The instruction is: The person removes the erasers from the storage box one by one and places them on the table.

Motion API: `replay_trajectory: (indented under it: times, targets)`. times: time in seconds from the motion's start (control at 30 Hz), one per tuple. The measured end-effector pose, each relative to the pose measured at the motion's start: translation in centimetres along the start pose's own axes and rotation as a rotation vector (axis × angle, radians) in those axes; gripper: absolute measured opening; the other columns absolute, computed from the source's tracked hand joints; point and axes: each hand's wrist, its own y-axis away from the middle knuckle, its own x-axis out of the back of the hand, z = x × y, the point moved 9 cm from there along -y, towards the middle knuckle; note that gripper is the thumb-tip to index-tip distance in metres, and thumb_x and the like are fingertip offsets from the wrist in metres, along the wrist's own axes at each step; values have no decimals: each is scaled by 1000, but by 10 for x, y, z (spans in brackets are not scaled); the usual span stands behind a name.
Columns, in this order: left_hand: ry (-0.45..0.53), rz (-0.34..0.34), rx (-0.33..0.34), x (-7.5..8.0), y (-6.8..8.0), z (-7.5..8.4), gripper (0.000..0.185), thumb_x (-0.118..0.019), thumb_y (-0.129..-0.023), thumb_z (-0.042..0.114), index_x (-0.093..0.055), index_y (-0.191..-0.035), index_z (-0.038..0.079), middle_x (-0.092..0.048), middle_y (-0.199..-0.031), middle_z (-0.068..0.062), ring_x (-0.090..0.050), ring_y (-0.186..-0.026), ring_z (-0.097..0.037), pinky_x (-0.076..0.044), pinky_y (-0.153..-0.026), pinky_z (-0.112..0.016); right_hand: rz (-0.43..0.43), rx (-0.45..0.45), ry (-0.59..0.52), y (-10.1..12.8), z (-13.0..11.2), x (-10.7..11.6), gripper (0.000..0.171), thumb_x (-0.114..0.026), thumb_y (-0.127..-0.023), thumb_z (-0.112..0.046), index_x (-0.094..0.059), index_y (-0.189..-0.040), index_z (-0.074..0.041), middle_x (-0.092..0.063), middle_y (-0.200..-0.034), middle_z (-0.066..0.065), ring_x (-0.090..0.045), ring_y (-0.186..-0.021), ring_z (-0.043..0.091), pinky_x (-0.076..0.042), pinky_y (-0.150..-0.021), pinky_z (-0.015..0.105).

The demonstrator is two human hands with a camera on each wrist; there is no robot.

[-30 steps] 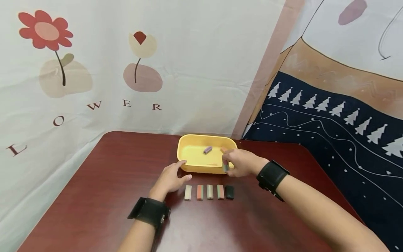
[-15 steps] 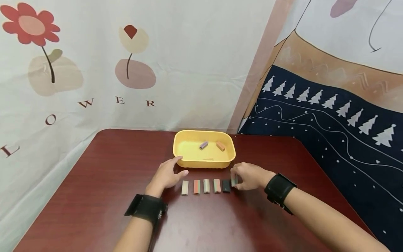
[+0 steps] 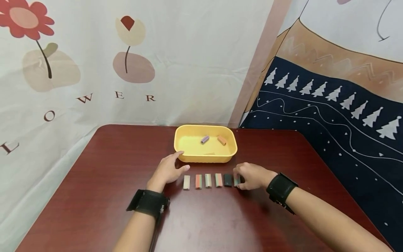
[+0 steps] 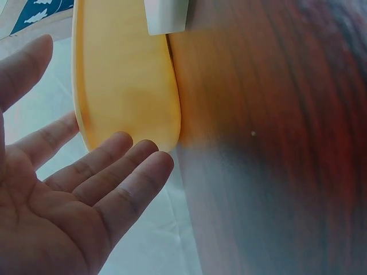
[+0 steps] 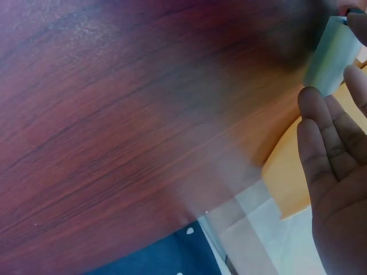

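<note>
The left forearm rises from the bottom edge, its wrist in a black band, and the left hand reaches forward with the fingers extended and the thumb spread away to the side above the table; its index finger touches the near left corner of the yellow tray, and the left wrist view shows the palm with the fingers loosely fanned beside the tray's end. The right forearm comes in slantwise from the lower right corner, wearing a second black band, and the right hand bends down over the table, thumb and index finger pinching a pale green block. This block stands at the right end of a row, just beside a black block; the fingers partly cover it, so I cannot tell whether its whole underside meets the table. Leftward follow a pink-and-green block, a cream striped block, an orange-and-green block and a whitish block. Inside the tray lie a purple block and an orange block, apart from each other.
</note>
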Motion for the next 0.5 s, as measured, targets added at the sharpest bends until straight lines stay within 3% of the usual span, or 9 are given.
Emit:
replay_trajectory:
  times: [0.5]
  targets:
    - [-2,10,-1,-1,-1,2,61,-67,-92,30,-44,-146,12,-44,-143,-23,-37,-134,-42,-33,-106,-56,30,39,-16,2,2,-3,16,-77,-81,-20,-64,-91,-18,-56,-86,-8,-50,-72,7,-47,-62,22]
